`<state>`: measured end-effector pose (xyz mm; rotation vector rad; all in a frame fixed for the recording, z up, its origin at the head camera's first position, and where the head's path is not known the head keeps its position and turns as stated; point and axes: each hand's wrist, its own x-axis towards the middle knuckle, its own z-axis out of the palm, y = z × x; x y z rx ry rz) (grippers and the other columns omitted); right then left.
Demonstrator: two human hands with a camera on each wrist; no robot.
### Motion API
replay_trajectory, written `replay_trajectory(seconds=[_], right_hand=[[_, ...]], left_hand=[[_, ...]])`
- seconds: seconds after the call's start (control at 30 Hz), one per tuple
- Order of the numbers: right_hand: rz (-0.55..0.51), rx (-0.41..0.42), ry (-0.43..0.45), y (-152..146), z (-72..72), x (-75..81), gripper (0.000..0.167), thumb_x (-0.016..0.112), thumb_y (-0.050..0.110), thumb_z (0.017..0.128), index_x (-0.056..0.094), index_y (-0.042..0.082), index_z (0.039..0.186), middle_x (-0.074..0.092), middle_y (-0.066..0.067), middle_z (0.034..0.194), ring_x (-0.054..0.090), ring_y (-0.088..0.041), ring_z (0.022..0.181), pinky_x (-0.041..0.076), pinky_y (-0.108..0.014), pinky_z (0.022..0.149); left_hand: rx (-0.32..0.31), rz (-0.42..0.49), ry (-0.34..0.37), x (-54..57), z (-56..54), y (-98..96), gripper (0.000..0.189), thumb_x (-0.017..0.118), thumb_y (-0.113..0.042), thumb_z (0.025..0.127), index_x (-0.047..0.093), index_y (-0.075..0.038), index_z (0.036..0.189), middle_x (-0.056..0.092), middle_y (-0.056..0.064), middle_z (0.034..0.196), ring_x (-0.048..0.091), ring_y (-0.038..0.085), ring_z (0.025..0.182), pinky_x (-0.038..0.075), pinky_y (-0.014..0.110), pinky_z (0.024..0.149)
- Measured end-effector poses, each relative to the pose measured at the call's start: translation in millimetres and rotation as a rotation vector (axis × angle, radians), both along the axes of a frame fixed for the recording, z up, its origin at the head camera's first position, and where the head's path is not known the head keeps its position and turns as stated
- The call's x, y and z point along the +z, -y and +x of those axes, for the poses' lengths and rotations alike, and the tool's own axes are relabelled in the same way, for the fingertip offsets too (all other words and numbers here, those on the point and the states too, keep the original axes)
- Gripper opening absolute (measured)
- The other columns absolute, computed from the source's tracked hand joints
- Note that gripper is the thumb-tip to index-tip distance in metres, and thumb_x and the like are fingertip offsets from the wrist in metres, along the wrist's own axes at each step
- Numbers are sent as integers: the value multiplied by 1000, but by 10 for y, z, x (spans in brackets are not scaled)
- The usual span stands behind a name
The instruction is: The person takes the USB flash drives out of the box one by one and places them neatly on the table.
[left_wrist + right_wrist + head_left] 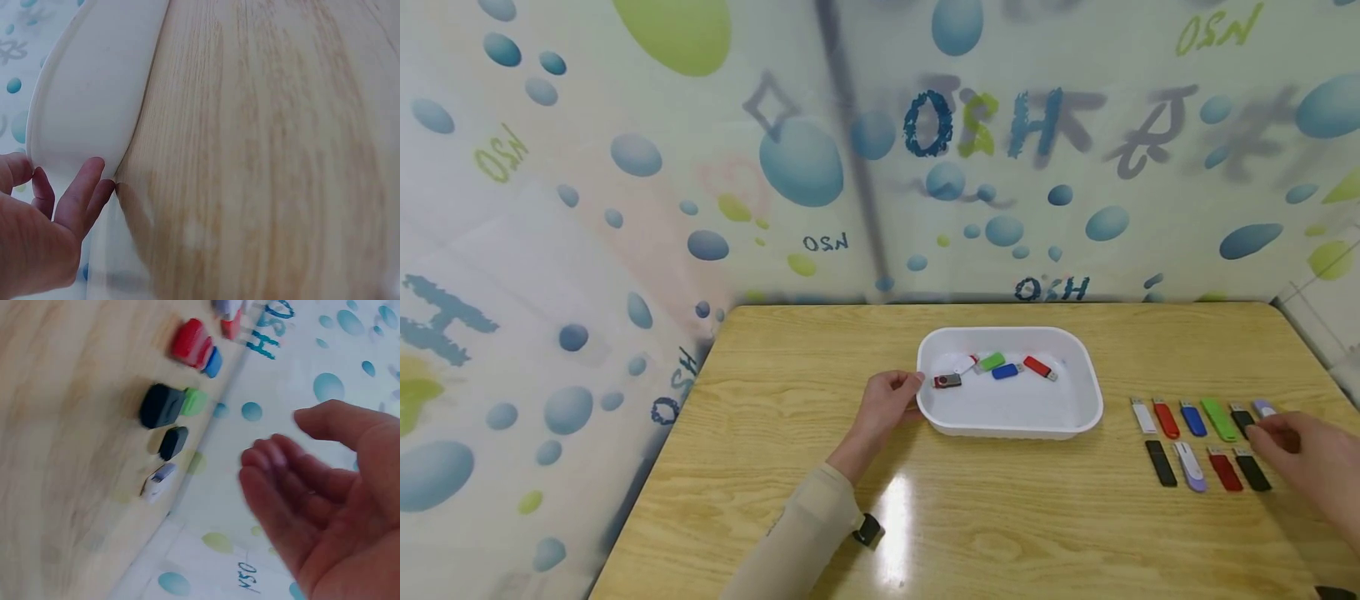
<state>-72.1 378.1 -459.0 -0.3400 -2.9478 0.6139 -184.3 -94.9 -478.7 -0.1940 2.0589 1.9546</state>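
A white plastic tray (1000, 417) stands on the table, holding several USB sticks, among them a green USB stick (992, 362) and a red USB stick (1037, 366). My left hand (891, 402) pinches the tray's left rim between thumb and forefinger; its other fingers lie against the outer wall in the left wrist view. My right hand (1303, 450) hovers at the right end of two rows of USB sticks, fingers loosely bent and holding nothing. Nearest to it are a lavender USB stick (1264, 407), partly hidden by the hand, and a black USB stick (1252, 470).
More USB sticks lie in the rows, such as a white one (1143, 415), a blue one (1192, 419) and a dark red one (1225, 469). The wooden table (1000, 517) meets a patterned curtain (850, 167) at its back edge.
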Motion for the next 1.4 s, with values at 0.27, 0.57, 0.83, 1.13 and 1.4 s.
replay_trajectory(seconds=[0.27,0.57,0.83,1.13,1.4], right_hand=[[-39,125,-79,257,-106,187,41,63,9,102,50,-22,125,56,-38,107,60,-53,89,55,-66,73],[-46,303,-209,721,-293,379,42,71,18,100,58,-7,130,56,-31,123,61,-50,100,53,-70,77],[-32,435,-255,1223,-542,490,37,76,15,95,63,-1,126,59,-25,126,57,-44,111,54,-66,83],[-74,559,-190,1808,-779,460,33,75,16,96,66,4,125,62,-18,129,58,-39,120,55,-62,98],[-112,652,-128,2236,-967,362,30,73,18,98,68,4,123,65,-14,126,62,-34,116,56,-54,99]], left_hand=[[-1,8,-13,20,9,-5,36,64,-21,105,64,11,119,65,23,115,70,32,103,65,38,83],[-5,6,-27,11,12,-2,36,63,-21,105,64,12,119,65,22,112,70,31,100,65,38,82],[-8,-3,-28,-10,9,2,36,64,-21,105,65,12,119,66,22,112,71,30,99,66,37,82],[-10,1,-25,31,31,3,37,62,-22,106,64,12,120,65,24,115,71,37,102,66,39,82],[-12,1,-33,47,42,2,36,62,-21,106,64,13,119,66,25,113,72,37,101,65,39,82]])
